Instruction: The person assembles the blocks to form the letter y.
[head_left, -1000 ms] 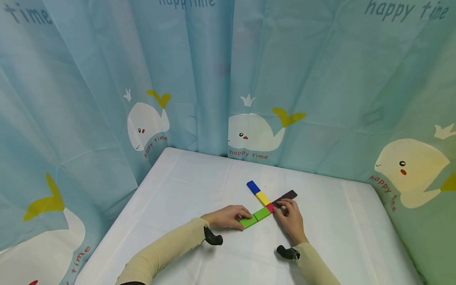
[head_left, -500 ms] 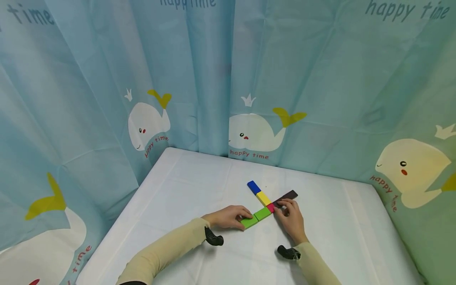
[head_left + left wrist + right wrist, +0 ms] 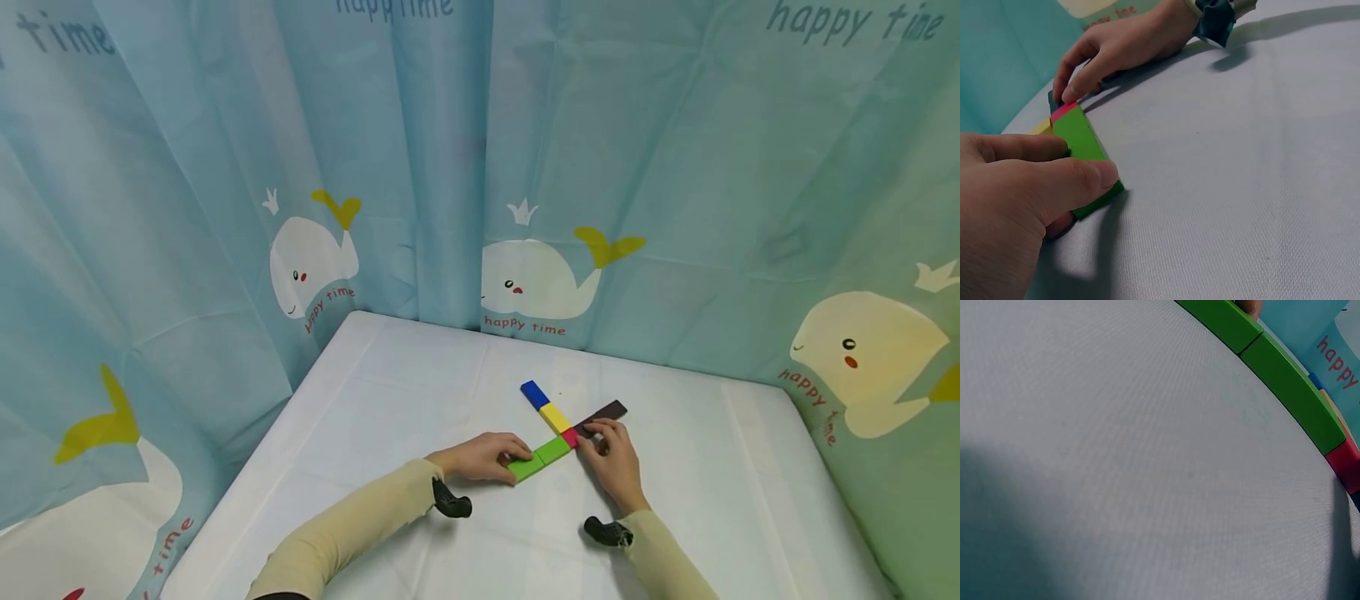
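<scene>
Green, red and dark wooden blocks lie end to end in a slanting row. My left hand (image 3: 491,457) pinches the near green block (image 3: 527,468) at its outer end; in the left wrist view the thumb (image 3: 1100,175) lies over its top edge. A second green block (image 3: 553,451) adjoins it, followed by the red block (image 3: 572,437). My right hand (image 3: 617,467) pinches the dark block (image 3: 611,410) at its inner end, beside the red one, partly covering that end. A yellow block (image 3: 555,418) and a blue block (image 3: 534,394) branch off from the red block toward the back left.
A white cloth covers the table (image 3: 420,367). Behind and at both sides hangs a blue curtain (image 3: 427,167) with printed whales. A black wrist camera mount (image 3: 452,500) sticks out from the left sleeve (image 3: 352,521), and another mount (image 3: 606,532) from the right.
The thin gap between the two green blocks has narrowed, as my left hand and the near green block have shifted slightly right. My right hand keeps its place.
</scene>
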`<state>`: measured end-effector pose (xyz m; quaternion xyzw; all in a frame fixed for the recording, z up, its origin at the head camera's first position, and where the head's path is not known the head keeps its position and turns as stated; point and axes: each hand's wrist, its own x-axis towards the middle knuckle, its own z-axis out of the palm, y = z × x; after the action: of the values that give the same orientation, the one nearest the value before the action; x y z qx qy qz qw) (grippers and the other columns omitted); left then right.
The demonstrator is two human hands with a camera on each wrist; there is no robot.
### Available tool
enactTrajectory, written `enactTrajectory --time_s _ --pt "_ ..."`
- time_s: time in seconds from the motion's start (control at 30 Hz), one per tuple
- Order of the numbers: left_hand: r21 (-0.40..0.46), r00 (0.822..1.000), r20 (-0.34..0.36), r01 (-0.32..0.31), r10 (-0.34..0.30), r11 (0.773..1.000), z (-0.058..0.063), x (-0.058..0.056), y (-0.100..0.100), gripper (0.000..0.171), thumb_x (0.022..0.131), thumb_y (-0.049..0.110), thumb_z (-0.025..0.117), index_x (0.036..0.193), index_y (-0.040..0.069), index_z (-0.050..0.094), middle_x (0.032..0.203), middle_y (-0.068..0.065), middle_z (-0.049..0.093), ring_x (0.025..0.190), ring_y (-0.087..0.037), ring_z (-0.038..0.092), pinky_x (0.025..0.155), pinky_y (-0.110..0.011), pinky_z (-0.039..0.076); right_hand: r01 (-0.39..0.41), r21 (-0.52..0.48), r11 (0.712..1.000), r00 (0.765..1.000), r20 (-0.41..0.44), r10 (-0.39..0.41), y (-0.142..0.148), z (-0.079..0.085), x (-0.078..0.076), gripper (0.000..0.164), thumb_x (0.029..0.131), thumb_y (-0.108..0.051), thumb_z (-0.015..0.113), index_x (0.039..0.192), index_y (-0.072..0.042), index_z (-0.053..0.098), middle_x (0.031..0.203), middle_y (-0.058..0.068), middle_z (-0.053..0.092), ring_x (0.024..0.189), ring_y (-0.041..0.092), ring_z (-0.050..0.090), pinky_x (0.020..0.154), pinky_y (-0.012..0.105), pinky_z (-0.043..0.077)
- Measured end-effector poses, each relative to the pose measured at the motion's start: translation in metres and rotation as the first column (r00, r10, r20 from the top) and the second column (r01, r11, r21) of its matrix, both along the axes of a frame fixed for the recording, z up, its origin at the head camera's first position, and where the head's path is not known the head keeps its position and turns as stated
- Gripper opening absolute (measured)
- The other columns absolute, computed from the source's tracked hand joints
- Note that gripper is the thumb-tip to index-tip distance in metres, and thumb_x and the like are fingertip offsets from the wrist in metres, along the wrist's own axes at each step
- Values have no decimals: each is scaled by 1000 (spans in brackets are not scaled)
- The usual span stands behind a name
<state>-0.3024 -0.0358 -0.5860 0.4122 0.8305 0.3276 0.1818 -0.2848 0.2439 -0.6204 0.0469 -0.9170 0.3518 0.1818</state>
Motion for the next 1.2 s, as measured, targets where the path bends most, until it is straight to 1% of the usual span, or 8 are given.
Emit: enactTrajectory --time_s 0.4,0.63,0.97,1.2 --pt "27 1000 28 -11 11 1000 -3 -1 -1 46 87 15 75 131 10 62 132 2 57 106 0 55 84 -13 46 4 2 1000 1000 -4 -4 0 -2 -1 28 86 -18 77 109 -4 69 123 11 54 80 16 50 68 27 42" --pt "23 1000 19 -17 17 1000 -3 0 0 46 88 16 75 132 10 62 131 3 58 103 0 55 84 -13 46 8 7 1000 1000 1 -8 0 -2 -1 29 86 -18 77 109 -3 69 123 11 54 80 16 50 68 28 42" --pt "25 999 24 -49 48 998 2 3 1 45 87 14 76 130 10 63 129 2 59 102 -1 55 82 -12 46 6 2 1000 1000 7 -6 0 -2 -3 29 86 -18 76 110 -3 69 123 12 54 81 16 51 68 28 42" --pt "31 998 23 -53 53 998 -2 3 1 44 86 15 76 128 11 64 128 4 59 99 -1 55 81 -13 46 3 2 1000 1000 8 -3 -1 -2 -3 29 86 -18 77 109 -3 69 123 11 54 80 16 50 68 28 42"
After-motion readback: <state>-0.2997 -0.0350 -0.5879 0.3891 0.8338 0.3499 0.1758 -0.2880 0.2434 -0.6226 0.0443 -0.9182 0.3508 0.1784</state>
